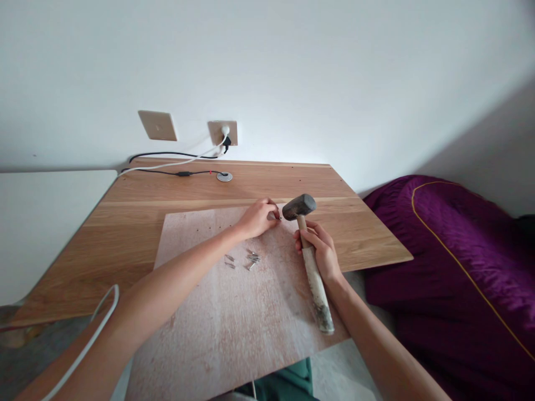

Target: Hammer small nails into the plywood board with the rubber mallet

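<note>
Nail (280, 218): at left fingertips, near far edge of board; shank mostly hidden, so upright or tilted, cannot tell. Set square to surface before any blow.
Left hand (259, 217): thumb and fingers pinching, apparently on the nail. Pinch for starter taps only, then pull fingers well clear.
Hammer (311, 273): head (299, 206) just beside the nail, apart from it; height above board hard to judge. Bring face directly over nail, flat to its top; risk with a slanted face: bent nail or glancing hit on fingertips.
Right hand (321, 250): wrapped around handle, close under head. Good for light, accurate taps, probably weak for full drive; slide grip lower after the start.
Loose nails (253, 257): small scatter on board, nearer the body than left hand. Mind forearm sweep.
Dark spots (209, 228): row to the left of left hand; nail heads or holes, cannot tell. Handy as a spacing and line reference.
Board (200, 334): far part on table, near part overhanging. Strike spot apparently backed by table, good; check for rocking or bounce.
Table (125, 223): under the strike spot. Check nail length against board thickness; risk of punching through.
White cord (86, 345): looped in front of left forearm. Route clear of arm movement.
</note>
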{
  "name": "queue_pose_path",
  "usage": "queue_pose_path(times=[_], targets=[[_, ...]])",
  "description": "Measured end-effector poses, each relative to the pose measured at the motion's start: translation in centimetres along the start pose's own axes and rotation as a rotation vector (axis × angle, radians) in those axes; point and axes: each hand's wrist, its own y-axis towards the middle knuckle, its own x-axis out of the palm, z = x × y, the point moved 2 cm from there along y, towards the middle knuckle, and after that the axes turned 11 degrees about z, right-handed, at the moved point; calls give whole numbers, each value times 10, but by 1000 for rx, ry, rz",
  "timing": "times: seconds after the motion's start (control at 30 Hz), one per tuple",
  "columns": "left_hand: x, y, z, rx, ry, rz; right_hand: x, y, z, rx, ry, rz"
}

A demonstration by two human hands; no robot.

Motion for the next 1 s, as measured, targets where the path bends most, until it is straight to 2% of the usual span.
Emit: queue_pose_path(times=[0.33, 1.0], targets=[[-1, -1, 3, -29, 10, -11, 2, 0, -1, 14, -34, -22], [2, 0, -3, 0, -6, 10, -2, 0, 2, -37, -16, 27]])
